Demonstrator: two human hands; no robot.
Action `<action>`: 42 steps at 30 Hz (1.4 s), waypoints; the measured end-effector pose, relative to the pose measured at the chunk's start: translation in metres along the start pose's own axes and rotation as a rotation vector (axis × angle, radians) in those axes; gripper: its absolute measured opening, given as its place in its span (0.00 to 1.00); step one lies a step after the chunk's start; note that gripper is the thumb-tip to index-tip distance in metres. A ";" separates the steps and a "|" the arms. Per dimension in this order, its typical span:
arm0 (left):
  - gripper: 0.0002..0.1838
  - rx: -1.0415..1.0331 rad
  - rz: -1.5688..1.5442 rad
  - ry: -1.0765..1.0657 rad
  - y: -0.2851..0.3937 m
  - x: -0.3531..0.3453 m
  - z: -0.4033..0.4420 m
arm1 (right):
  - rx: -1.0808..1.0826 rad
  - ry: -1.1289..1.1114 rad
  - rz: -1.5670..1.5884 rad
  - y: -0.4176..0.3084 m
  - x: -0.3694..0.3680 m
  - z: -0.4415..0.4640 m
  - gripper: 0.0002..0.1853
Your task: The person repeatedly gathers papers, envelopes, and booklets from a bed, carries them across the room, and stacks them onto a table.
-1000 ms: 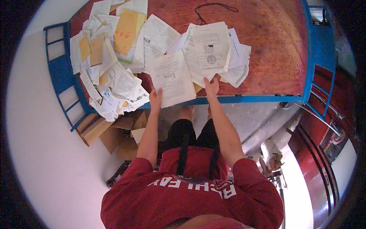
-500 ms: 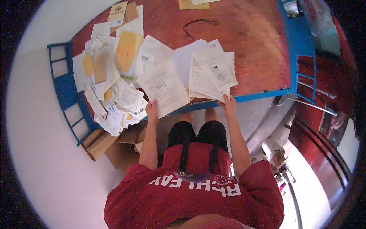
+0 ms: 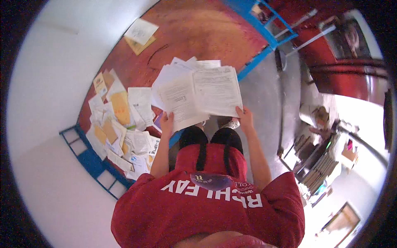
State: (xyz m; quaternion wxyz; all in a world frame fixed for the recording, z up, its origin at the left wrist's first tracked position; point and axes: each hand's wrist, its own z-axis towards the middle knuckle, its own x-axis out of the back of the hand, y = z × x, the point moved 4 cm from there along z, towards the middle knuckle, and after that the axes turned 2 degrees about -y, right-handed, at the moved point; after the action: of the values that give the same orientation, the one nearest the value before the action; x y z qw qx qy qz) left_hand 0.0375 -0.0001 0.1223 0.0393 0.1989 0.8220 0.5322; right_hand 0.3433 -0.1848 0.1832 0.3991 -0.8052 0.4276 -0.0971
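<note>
My left hand [image 3: 167, 123] is closed on the lower left corner of a printed sheet [image 3: 180, 99]. At the right, my right hand [image 3: 245, 117] grips the lower right edge of a stack of printed papers [image 3: 217, 91]. The two overlap in the middle, above my knees. White sheets [image 3: 165, 73] lie behind them on the reddish wooden surface [image 3: 194, 29]. Left of the held papers spreads a heap of loose papers [image 3: 136, 142], with a yellow envelope [image 3: 120, 108] on it.
A dark cord [image 3: 157, 53] and a white sheet [image 3: 142, 31] over a yellow one lie farther back. Blue metal rails [image 3: 97, 165] bound the surface at left and upper right. Stacked flat items [image 3: 322, 167] stand on the right. A white wall rises at left.
The view has turned, so the bed-like surface now slants up and left. My right hand has moved right, and the stack it holds is spread beside the left sheet, showing a different page.
</note>
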 end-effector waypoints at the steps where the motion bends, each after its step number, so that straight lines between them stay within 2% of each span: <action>1: 0.15 -0.021 0.019 -0.032 0.014 -0.016 0.004 | 0.019 0.021 0.033 0.000 0.009 -0.007 0.14; 3: 0.14 0.073 0.064 -0.194 0.039 -0.060 -0.006 | 0.167 0.021 -0.046 -0.003 0.034 -0.032 0.14; 4: 0.13 -0.004 0.113 -0.253 0.059 -0.087 -0.012 | 0.230 0.020 -0.159 0.006 0.055 -0.033 0.13; 5: 0.13 -0.019 0.132 -0.281 0.071 -0.114 -0.020 | 0.242 0.044 -0.134 0.019 0.076 -0.036 0.13; 7: 0.15 -0.155 0.128 -0.374 0.092 -0.166 -0.036 | 0.406 0.180 -0.242 0.025 0.115 -0.051 0.12; 8: 0.16 -0.071 0.074 -0.459 0.070 -0.182 -0.033 | 0.412 0.206 -0.227 0.025 0.130 -0.064 0.12; 10: 0.16 -0.133 0.118 -0.525 0.092 -0.229 -0.063 | 0.419 0.295 -0.210 0.015 0.160 -0.098 0.11; 11: 0.16 -0.196 0.134 -0.569 0.100 -0.253 -0.075 | 0.426 0.324 -0.192 0.014 0.176 -0.110 0.11; 13: 0.14 -0.132 0.071 -0.660 0.084 -0.294 -0.083 | 0.512 0.508 0.027 0.014 0.215 -0.138 0.09; 15: 0.14 -0.072 0.087 -0.634 0.090 -0.331 -0.103 | 0.537 0.652 0.123 0.027 0.259 -0.159 0.09; 17: 0.13 -0.143 0.023 -0.678 0.094 -0.365 -0.117 | 0.559 0.796 0.228 0.035 0.295 -0.183 0.09; 20: 0.12 -0.020 -0.075 -0.655 0.097 -0.408 -0.129 | 0.628 0.944 0.398 0.048 0.348 -0.217 0.09; 21: 0.13 -0.074 -0.093 -0.744 0.101 -0.425 -0.136 | 0.634 0.983 0.426 0.065 0.369 -0.221 0.09; 23: 0.13 -0.051 -0.034 -0.809 0.101 -0.443 -0.136 | 0.670 1.072 0.269 0.083 0.386 -0.238 0.09; 25: 0.14 -0.041 -0.029 -0.939 0.104 -0.472 -0.146 | 0.654 1.170 0.307 0.079 0.386 -0.256 0.10; 27: 0.16 0.183 -0.080 -1.001 0.103 -0.506 -0.164 | 0.673 1.207 0.394 0.088 0.400 -0.255 0.10; 28: 0.17 0.220 -0.127 -1.105 0.100 -0.525 -0.173 | 0.657 1.164 0.504 0.085 0.402 -0.257 0.09; 29: 0.17 0.232 -0.114 -1.136 0.097 -0.538 -0.178 | 0.562 1.191 0.478 0.084 0.400 -0.259 0.08; 31: 0.18 0.283 -0.073 -1.235 0.097 -0.572 -0.196 | 0.581 1.215 0.339 0.088 0.409 -0.244 0.09; 34: 0.17 0.297 0.056 -1.311 0.091 -0.621 -0.222 | 0.647 1.191 0.464 0.067 0.410 -0.229 0.06; 35: 0.16 0.311 0.138 -1.231 0.085 -0.638 -0.226 | 0.670 1.183 0.491 0.064 0.416 -0.220 0.05; 37: 0.15 0.106 0.295 -1.348 0.087 -0.671 -0.242 | 0.685 1.160 0.463 0.040 0.426 -0.219 0.05; 38: 0.14 0.083 0.298 -1.395 0.079 -0.687 -0.244 | 0.682 1.179 0.466 0.029 0.433 -0.217 0.05; 39: 0.14 0.089 0.305 -1.410 0.080 -0.703 -0.249 | 0.673 1.185 0.486 0.018 0.443 -0.215 0.06; 41: 0.14 -0.119 0.443 -1.394 0.088 -0.730 -0.254 | 0.663 1.198 0.515 -0.001 0.458 -0.210 0.06; 42: 0.15 -0.049 0.359 -1.429 0.091 -0.745 -0.258 | 0.626 1.207 0.554 -0.006 0.467 -0.206 0.07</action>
State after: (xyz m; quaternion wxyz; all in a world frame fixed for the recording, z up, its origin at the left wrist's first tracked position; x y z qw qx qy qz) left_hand 0.6755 -0.4641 0.2050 0.4820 0.6275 0.5386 0.2895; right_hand 0.5322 -0.6558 0.2377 0.3154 -0.3224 0.7129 -0.5369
